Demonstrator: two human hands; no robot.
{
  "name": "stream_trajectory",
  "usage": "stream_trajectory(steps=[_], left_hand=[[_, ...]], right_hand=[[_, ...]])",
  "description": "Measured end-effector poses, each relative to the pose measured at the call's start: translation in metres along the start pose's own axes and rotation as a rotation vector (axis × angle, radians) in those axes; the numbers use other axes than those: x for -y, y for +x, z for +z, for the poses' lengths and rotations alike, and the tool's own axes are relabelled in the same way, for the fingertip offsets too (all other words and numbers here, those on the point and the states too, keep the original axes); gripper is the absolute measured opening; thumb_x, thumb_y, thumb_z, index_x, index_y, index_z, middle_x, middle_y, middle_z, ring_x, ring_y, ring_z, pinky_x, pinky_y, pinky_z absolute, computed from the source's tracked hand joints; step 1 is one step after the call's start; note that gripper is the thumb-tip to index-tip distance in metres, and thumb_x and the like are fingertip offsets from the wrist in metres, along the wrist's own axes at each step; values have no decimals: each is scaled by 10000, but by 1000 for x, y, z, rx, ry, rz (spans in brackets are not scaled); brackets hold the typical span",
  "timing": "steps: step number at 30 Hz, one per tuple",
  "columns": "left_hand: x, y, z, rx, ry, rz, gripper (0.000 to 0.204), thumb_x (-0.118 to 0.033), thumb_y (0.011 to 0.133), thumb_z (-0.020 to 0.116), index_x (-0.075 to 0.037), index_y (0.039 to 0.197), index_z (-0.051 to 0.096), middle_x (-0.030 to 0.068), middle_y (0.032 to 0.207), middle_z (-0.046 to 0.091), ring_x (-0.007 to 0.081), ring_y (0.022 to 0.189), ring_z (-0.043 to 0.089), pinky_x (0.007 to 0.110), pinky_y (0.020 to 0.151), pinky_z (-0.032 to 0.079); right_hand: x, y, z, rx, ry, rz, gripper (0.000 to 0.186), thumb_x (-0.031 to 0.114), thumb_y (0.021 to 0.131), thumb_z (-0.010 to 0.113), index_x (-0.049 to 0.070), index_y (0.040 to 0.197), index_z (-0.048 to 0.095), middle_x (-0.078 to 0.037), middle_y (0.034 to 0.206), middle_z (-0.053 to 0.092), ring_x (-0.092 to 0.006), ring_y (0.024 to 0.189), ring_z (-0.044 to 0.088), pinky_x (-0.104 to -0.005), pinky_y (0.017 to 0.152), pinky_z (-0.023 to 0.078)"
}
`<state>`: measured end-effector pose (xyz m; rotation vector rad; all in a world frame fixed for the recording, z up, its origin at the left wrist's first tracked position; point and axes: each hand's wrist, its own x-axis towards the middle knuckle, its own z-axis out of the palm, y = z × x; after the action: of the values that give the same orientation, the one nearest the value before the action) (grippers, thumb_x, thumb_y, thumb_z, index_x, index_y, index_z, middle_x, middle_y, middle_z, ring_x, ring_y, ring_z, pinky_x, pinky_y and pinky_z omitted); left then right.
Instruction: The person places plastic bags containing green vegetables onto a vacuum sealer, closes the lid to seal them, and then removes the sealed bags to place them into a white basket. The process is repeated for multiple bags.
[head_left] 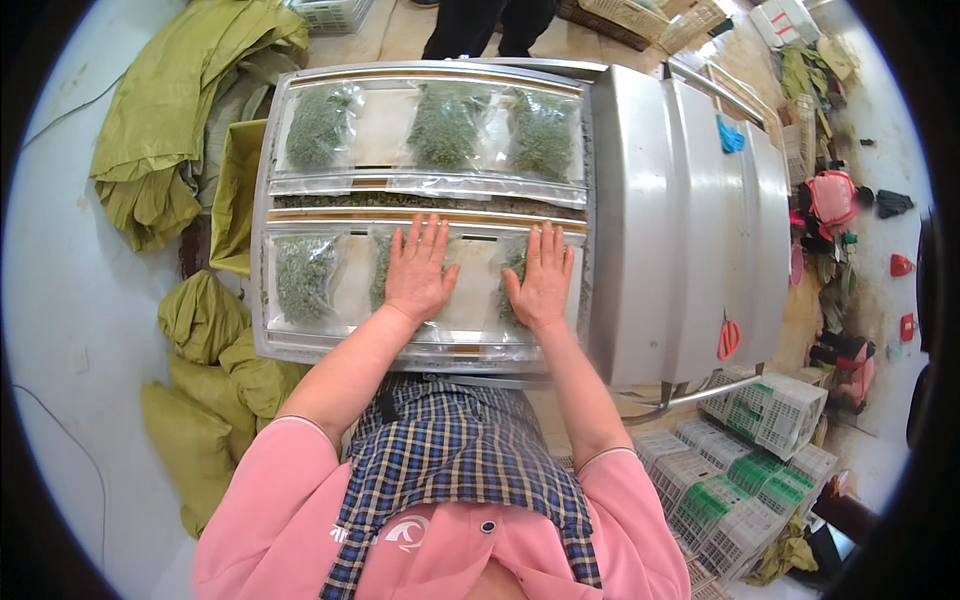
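Note:
My left hand [420, 275] lies flat, fingers together and stretched out, over a clear plastic bag of green dried herb [381, 268] in the near row. Flat on another bag of green herb [510, 268] to its right rests my right hand [543, 285], palm down. Each hand partly hides the bag beneath it. A third bag [305, 278] lies at the near left, untouched. Farther off, three more filled bags, one of them the middle bag [446, 128], lie in a row. All rest on the bed of a steel vacuum sealer [262, 330], their ends near the sealing bars.
The sealer's ridged steel lid [650, 230] stands to the right, with orange-handled scissors [729, 338] and a blue glove [730, 135] on it. Yellow-green sacks [190, 420] pile at left. Plastic crates [740, 490] stack at lower right. Another person's dark-clad legs [480, 28] stand beyond the machine.

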<state>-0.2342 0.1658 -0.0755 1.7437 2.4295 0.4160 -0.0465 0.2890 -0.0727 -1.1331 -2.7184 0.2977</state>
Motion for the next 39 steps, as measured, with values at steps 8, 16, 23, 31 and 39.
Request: stream_trajectory(steps=[8, 16, 23, 31, 39], left_hand=[[16, 2, -1, -60, -351, -21, 631, -346, 931, 454, -77, 1480, 295, 119, 1528, 298, 304, 1445, 178, 465, 1172, 110], [147, -73, -65, -73, 303, -280, 549, -276, 951, 403, -179, 1485, 319, 50, 1551, 276, 300, 1456, 151, 556, 1156, 68], [147, -66, -38, -111, 255, -262, 545, -282, 940, 434, -158, 1464, 347, 59, 1513, 330, 319, 1418, 230, 540, 1130, 177], [67, -34, -56, -148, 59, -64, 605, -274, 925, 474, -189, 1494, 289, 62, 1570, 213, 341, 1457, 111, 571, 1145, 79], [46, -29, 8, -58, -34, 61, 549, -279, 922, 487, -207, 1452, 365, 57, 1526, 296, 311, 1437, 176, 573, 1138, 111]], right_hand=[[-3, 7, 6, 81, -5, 10, 773, 453, 891, 544, 35, 1476, 259, -146, 1551, 220, -338, 1449, 134, -529, 1156, 74], [-2, -4, 13, 0, -50, 5, 733, 420, 877, 553, 50, 1461, 307, -145, 1538, 259, -345, 1435, 181, -551, 1144, 100], [-6, -8, 13, 27, -46, -4, 722, 424, 897, 531, 75, 1478, 284, -132, 1546, 244, -336, 1444, 156, -537, 1146, 83], [-10, -12, -11, -9, -5, 57, 691, 434, 942, 472, 138, 1514, 222, -117, 1590, 115, -352, 1462, 58, -550, 1151, 26], [-5, -33, 15, 20, 28, -2, 662, 430, 904, 521, 187, 1483, 312, -95, 1568, 205, -357, 1443, 135, -547, 1145, 82]])
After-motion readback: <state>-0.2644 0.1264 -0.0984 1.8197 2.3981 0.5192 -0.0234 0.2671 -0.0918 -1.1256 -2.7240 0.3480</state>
